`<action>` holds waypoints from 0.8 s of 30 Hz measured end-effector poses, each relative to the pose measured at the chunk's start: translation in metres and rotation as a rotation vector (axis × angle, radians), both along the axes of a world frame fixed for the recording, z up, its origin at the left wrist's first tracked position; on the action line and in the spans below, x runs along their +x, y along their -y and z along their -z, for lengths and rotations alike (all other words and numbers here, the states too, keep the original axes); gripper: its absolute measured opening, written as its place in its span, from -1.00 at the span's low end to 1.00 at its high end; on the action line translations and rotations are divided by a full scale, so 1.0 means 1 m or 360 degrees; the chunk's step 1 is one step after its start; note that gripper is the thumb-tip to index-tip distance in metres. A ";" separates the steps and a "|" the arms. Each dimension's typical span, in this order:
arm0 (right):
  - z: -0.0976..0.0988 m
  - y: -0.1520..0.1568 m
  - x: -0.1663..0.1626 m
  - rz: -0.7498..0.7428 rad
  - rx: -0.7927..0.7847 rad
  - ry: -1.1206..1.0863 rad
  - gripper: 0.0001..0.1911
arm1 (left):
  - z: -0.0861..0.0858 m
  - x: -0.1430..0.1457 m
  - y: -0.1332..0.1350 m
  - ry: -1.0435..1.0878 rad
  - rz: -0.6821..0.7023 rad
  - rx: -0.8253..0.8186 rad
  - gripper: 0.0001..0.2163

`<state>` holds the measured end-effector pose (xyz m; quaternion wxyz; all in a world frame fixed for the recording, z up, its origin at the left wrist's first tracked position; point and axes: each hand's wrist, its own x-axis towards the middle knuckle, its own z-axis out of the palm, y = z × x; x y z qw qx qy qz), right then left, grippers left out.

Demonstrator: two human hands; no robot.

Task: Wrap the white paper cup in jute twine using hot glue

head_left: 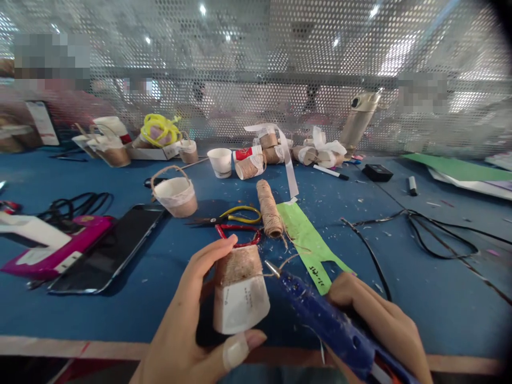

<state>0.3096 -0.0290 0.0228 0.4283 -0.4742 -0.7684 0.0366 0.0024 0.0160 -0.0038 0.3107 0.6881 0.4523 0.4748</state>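
left hand (pixel 188 330) grips a paper cup (pixel 240 293) upside down; right hand (pixel 380 320) aims a blue glue gun (pixel 328 325) at it.

we note the left fingers (pixel 208 256) closed around the cup, thumb on the near side, fingertips on the far side, so the twine-wrapped band faces the nozzle. cup sits between both hands, above the near edge of the desk (pixel 420 298); long axis near vertical, narrow base up, rim down. right fingers closed on the gun body; its long axis runs from lower right to upper left, tip just beside the twine band, contact unclear. twine spool (pixel 270 213), scissors (pixel 236 216) and green paper strip (pixel 308 245) lie beyond the fingers.
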 end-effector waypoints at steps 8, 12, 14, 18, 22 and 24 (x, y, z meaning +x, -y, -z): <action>0.004 0.000 -0.003 0.0008 0.0060 0.0177 -0.77 | -0.003 0.003 0.003 0.0128 -0.0004 -0.0058 -0.25; 0.007 -0.003 0.004 -0.0125 0.0044 0.0202 -0.82 | -0.015 0.020 0.014 0.0251 -0.0115 -0.0180 -0.26; 0.007 -0.004 0.005 -0.0141 0.0014 0.0233 -0.77 | -0.017 0.024 0.017 0.0247 -0.0128 -0.0155 -0.29; 0.004 -0.003 0.002 -0.0071 0.0029 0.0167 -0.69 | -0.018 0.021 0.019 0.0199 -0.0119 -0.0150 -0.33; 0.003 -0.002 0.000 -0.0038 0.0014 0.0150 -0.70 | -0.017 0.018 0.017 0.0188 -0.0083 -0.0154 -0.36; 0.002 -0.002 0.000 -0.0084 -0.0003 0.0149 -0.71 | -0.015 0.015 0.015 0.0191 -0.0083 -0.0128 -0.35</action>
